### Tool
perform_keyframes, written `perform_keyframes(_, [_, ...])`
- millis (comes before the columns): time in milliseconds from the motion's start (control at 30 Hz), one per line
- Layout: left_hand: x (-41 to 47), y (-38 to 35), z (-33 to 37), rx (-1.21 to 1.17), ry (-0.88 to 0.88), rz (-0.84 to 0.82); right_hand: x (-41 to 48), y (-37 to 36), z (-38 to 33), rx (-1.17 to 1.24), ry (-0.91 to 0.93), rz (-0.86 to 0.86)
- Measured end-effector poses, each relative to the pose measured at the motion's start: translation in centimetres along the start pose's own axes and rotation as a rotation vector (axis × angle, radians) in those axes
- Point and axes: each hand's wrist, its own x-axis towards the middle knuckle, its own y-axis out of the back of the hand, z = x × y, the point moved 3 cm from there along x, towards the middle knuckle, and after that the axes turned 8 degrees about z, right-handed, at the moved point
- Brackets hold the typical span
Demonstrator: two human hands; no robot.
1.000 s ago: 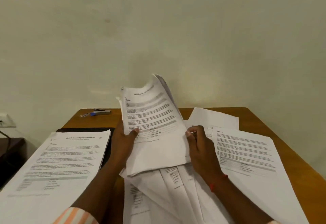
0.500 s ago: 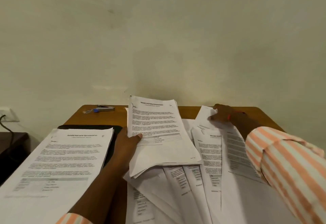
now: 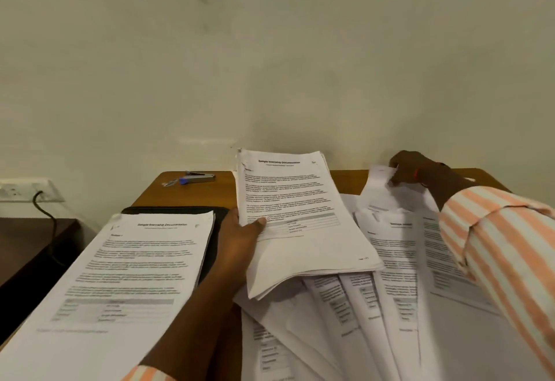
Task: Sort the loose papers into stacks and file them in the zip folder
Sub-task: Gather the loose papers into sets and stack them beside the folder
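1. The left hand (image 3: 240, 239) reaches forward from the bottom of the view, its forearm running up the middle of the table (image 3: 186, 193). It grips a bundle of papers (image 3: 300, 224) at the bundle's left edge, with the thumb pressed flat on the printed top page and the other fingers hidden underneath.
2. The bundle is held clear of the table and tilted, its far end higher than its near end. The top page is headed "Sample Internship Documentation". The bundle's near right corner hangs over the loose papers (image 3: 375, 305).
3. The right arm, in an orange-and-white striped sleeve (image 3: 495, 245), stretches across the right side to the table's far edge. The right hand (image 3: 411, 167) has its fingers curled down and pinches the far end of a single sheet (image 3: 378, 188), which bends upward there. A red thread (image 3: 416, 174) circles the wrist.
4. The loose papers lie fanned and overlapping across the right half of the table, beneath the held bundle and the right forearm.
5. A neat stack (image 3: 135, 266) lies flat just left of the left forearm, with the same heading on its top page. It rests on the black zip folder (image 3: 177, 210), whose far edge and right side show beyond it. Whether the folder is zipped cannot be told.
6. A stapler (image 3: 199, 177) sits at the far left of the table, well apart from both hands. Further left, a dark cable (image 3: 49, 215) drops from a wall socket (image 3: 27, 190) toward a low dark side table (image 3: 30, 248).
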Motion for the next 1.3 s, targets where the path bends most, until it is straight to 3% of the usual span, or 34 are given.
perform_keyframes(100, [-0.1,-0.2,0.0,-0.006,0.003,-0.025,-0.6,1.4,-0.2,0.074,0.069,0.174])
perform_keyframes(300, [-0.6,-0.3,0.8,-0.062,0.008,-0.027,-3.9,9.4,-1.5,0.469,0.06,0.668])
perform_keyframes(433, [-1.4,-0.2,2.0,-0.187,0.041,-0.039,-9.4,12.8,-1.3,0.917,-0.162,0.949])
perform_keyframes(500, [-1.3,0.1,2.3,-0.249,0.073,-0.016,-13.3,10.8,-1.5,1.143,-0.289,0.894])
perform_keyframes(600, [-1.4,0.7,2.1,-0.334,0.115,0.025,-20.2,3.1,-3.4,1.426,-0.379,0.543])
perform_keyframes(700, [-1.4,1.3,1.6,-0.284,0.119,0.064,-25.4,-4.1,-4.6,1.303,-0.39,0.33])
perform_keyframes(833, [-0.9,2.4,1.3,-0.154,0.05,0.262,-26.5,-4.4,-4.7,1.083,-0.378,0.421])
perform_keyframes(933, [-0.6,2.8,1.0,-0.192,0.062,0.369,-26.6,-3.7,-3.9,1.055,-0.403,0.528])
perform_keyframes(1067, [0.0,2.8,0.7,-0.293,0.185,0.397,-26.0,-4.4,-2.5,1.197,-0.501,0.558])
perform_keyframes(1133, [0.2,2.8,0.7,-0.29,0.188,0.384,-25.9,-4.7,-2.4,1.406,-0.549,0.537])
perform_keyframes(1300, [-0.1,2.0,0.6,-0.243,0.167,0.247,-26.4,-4.8,-2.9,1.724,-0.56,0.51])
